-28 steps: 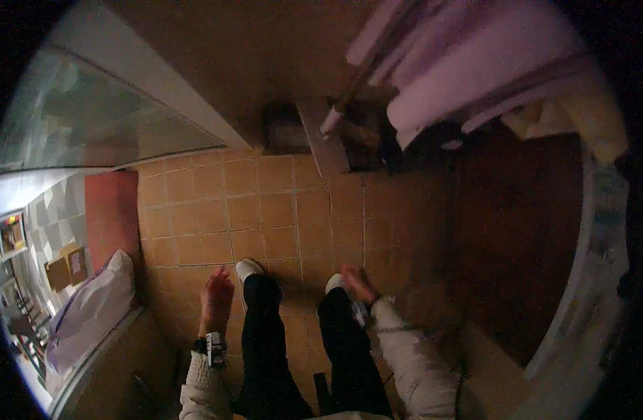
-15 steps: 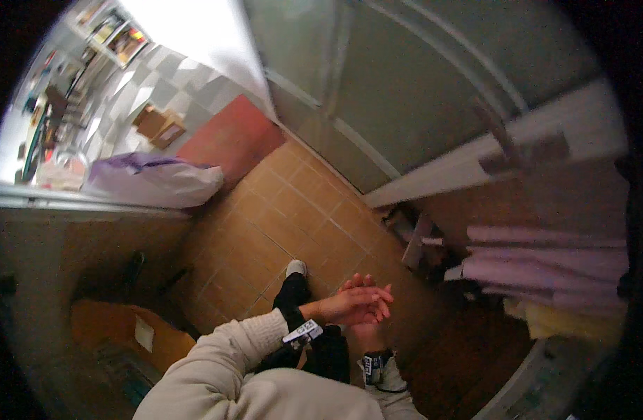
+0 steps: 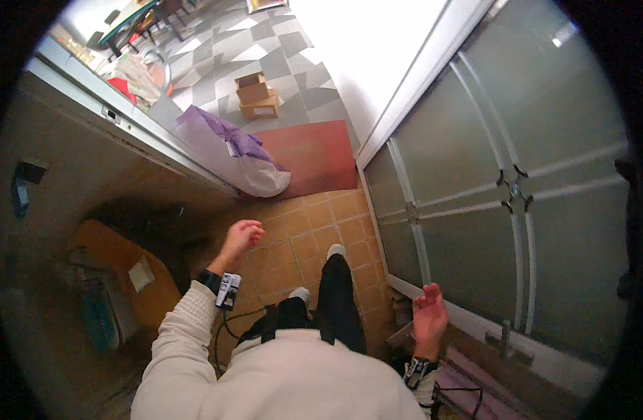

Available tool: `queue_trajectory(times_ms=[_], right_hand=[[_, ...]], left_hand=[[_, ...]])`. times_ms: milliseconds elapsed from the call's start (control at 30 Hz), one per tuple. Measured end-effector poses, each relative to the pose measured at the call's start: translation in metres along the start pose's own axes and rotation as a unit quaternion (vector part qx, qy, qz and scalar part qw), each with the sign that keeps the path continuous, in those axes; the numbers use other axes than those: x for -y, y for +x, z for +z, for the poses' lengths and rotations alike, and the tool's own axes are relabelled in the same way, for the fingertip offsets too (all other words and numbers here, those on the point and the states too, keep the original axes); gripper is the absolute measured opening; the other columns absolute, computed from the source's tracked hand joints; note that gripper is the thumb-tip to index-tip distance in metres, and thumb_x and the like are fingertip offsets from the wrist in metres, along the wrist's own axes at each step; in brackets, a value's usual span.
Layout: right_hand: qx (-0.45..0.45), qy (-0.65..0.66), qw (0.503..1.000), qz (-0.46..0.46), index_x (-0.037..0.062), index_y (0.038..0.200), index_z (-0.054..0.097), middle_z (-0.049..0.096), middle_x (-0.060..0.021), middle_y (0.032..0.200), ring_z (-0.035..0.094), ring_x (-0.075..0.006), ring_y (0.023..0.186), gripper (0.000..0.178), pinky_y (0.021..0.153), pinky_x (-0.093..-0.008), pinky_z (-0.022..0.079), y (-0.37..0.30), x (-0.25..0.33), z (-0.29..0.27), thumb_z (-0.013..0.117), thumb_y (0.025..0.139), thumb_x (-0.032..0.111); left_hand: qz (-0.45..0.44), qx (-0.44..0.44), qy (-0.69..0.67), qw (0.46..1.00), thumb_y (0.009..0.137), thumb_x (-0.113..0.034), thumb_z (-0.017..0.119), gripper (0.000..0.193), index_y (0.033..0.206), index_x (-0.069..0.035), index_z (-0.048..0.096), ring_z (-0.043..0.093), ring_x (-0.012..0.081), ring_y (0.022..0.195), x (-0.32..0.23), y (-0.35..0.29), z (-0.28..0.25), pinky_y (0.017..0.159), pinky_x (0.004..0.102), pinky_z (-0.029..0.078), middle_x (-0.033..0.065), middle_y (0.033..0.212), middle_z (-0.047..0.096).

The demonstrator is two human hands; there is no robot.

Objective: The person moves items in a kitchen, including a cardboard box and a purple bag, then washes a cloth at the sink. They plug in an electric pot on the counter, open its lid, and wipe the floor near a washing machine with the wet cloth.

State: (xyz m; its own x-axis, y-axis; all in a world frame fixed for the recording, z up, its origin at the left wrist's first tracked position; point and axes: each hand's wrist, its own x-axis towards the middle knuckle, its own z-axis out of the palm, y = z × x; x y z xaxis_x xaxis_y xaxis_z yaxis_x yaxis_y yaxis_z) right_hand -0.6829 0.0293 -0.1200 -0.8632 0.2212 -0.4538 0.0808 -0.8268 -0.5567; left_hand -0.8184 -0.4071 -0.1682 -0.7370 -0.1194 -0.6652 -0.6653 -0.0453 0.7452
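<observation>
My left hand [image 3: 243, 237] is held out over the tiled floor, left of my body. Its fingers are loosely curled in, and I see nothing in them. To the right, my right hand [image 3: 430, 320] is raised palm up beside the glazed door [image 3: 454, 259], fingers stretched with a slight bend and the palm bare. Black bands with white tags, a left one [image 3: 227, 290] and a right one [image 3: 419, 369], circle my wrists. The left hand is nearest to a white and purple bag [image 3: 230, 150] slumped against the doorway edge.
A red mat [image 3: 311, 157] lies across the doorway. Beyond it, a cardboard box [image 3: 258, 98] stands open on the grey patterned floor [image 3: 223, 63]. Low on my left is an orange-brown bin-like container [image 3: 115, 245]. The door handle [image 3: 507, 339] and pinkish fabric [image 3: 482, 378] are at the lower right.
My hands were together in front of me; now they are wide apart. The view has turned right and faces the doorway, and both shoes show on the tiles.
</observation>
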Motion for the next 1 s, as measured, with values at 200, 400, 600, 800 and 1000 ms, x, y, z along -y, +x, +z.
queue_trajectory(times_ms=[200,400,600,800,1000], right_hand=[[0.053,-0.031,0.995,0.085,0.0015,0.106,0.053,0.056,-0.0073,0.090,0.050,-0.0136,0.076,0.025,0.077,-0.0285,0.041,0.112,0.029,0.072,0.052,0.085,0.015],[0.133,-0.139,0.968,0.160,0.0015,0.106,0.053,0.056,-0.0061,0.089,0.050,-0.0131,0.076,0.024,0.077,-0.0286,0.043,0.209,0.028,0.168,0.050,0.085,0.014],[0.149,-0.137,0.958,0.205,0.0007,0.106,0.051,0.057,-0.0067,0.088,0.052,-0.0128,0.076,0.024,0.077,-0.0280,0.043,0.274,-0.017,0.237,0.050,0.085,0.012],[0.146,-0.141,0.938,0.283,0.0013,0.107,0.050,0.057,-0.0063,0.088,0.052,-0.0125,0.075,0.024,0.076,-0.0294,0.044,0.310,-0.040,0.282,0.049,0.086,0.011],[0.138,-0.194,0.922,0.307,0.0018,0.107,0.051,0.058,-0.0066,0.087,0.053,-0.0129,0.075,0.023,0.076,-0.0293,0.044,0.366,-0.049,0.324,0.048,0.086,0.011]], left_hand=[[0.074,-0.130,-0.070,0.986,0.085,-0.013,0.049,0.017,0.098,-0.004,0.056,0.053,0.0081,0.063,-0.056,0.023,-0.035,0.056,0.0212,0.044,0.0034,0.080,0.061],[0.105,-0.214,0.067,0.969,0.086,-0.024,0.050,0.024,0.092,-0.001,0.058,0.055,0.0102,0.061,-0.096,0.116,-0.064,0.053,0.0236,0.044,0.0056,0.075,0.062],[0.016,-0.297,0.270,0.916,0.083,-0.053,0.041,0.063,0.083,0.006,0.062,0.060,0.0326,0.075,-0.132,0.215,-0.104,0.066,0.0421,0.044,0.0224,0.075,0.061],[-0.050,-0.316,0.385,0.866,0.078,-0.066,0.035,0.080,0.088,0.008,0.061,0.053,0.0431,0.093,-0.178,0.236,-0.091,0.080,0.0471,0.041,0.0308,0.094,0.056],[-0.119,-0.309,0.422,0.844,0.076,-0.063,0.044,0.068,0.086,0.002,0.063,0.058,0.0389,0.087,-0.211,0.246,-0.064,0.071,0.0466,0.045,0.0213,0.091,0.061]])
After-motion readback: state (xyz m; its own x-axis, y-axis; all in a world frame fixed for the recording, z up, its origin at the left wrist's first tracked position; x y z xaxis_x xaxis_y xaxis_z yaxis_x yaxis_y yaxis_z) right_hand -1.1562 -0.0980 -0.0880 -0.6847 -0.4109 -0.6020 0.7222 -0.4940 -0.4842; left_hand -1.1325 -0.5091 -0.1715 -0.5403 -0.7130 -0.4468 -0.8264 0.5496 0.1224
